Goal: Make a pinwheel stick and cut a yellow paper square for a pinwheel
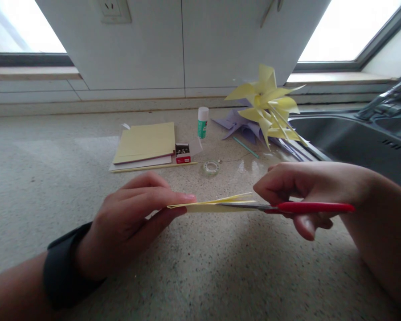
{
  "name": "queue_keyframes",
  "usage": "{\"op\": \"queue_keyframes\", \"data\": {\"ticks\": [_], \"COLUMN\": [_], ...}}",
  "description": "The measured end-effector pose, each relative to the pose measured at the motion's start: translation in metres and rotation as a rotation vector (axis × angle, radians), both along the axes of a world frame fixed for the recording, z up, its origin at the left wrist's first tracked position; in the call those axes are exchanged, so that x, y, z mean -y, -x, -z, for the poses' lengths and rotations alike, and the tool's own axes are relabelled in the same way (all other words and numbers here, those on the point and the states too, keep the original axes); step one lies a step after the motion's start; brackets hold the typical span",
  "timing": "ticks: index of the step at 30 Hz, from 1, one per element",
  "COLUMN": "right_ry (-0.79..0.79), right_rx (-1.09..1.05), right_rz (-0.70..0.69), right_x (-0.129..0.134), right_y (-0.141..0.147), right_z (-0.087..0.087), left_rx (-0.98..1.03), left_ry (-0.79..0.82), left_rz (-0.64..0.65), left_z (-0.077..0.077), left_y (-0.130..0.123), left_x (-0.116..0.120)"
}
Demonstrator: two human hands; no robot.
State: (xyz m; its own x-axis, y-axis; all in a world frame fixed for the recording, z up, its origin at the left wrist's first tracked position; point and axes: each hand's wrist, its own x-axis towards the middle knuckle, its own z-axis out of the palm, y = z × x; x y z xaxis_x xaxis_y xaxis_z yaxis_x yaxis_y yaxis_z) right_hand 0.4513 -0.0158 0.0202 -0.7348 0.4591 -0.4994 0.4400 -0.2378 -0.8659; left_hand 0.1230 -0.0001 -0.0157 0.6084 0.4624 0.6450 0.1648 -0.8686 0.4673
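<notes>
My left hand (137,205) pinches one end of a folded piece of yellow paper (200,207) between thumb and fingers, just above the counter. Its layers fan apart slightly toward the right end. In my right hand (307,185) is a pair of red-handled scissors (316,207), held level and seen edge-on. The blades reach leftward in among the paper's layers, partly hidden by them. A black band is on my left wrist.
Behind my hands lie a stack of yellow paper (147,138), a small red box (183,154), a glue stick (202,122) and a tape roll (211,167). Yellow pinwheels (263,98) and purple ones (234,121) lie beside the steel sink (341,138). A speckled counter (53,178) extends left.
</notes>
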Motion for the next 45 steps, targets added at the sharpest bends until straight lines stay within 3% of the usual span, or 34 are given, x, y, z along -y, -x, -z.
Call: {"op": "queue_keyframes", "data": {"ticks": [22, 36, 45], "right_ry": [0.094, -0.022, -0.258], "right_rx": [-0.078, 0.048, 0.014], "right_rz": [-0.006, -0.03, -0.015], "right_x": [-0.001, 0.004, 0.008], "right_y": [0.003, 0.013, 0.019], "right_z": [0.007, 0.0, -0.005], "left_rx": [-0.051, -0.094, -0.078], "left_ry": [-0.036, -0.065, -0.08], "left_rz": [0.038, 0.056, 0.063], "left_z": [-0.001, -0.008, -0.013], "left_y": [0.0, 0.001, -0.002], "left_x": [0.001, 0.003, 0.005]}}
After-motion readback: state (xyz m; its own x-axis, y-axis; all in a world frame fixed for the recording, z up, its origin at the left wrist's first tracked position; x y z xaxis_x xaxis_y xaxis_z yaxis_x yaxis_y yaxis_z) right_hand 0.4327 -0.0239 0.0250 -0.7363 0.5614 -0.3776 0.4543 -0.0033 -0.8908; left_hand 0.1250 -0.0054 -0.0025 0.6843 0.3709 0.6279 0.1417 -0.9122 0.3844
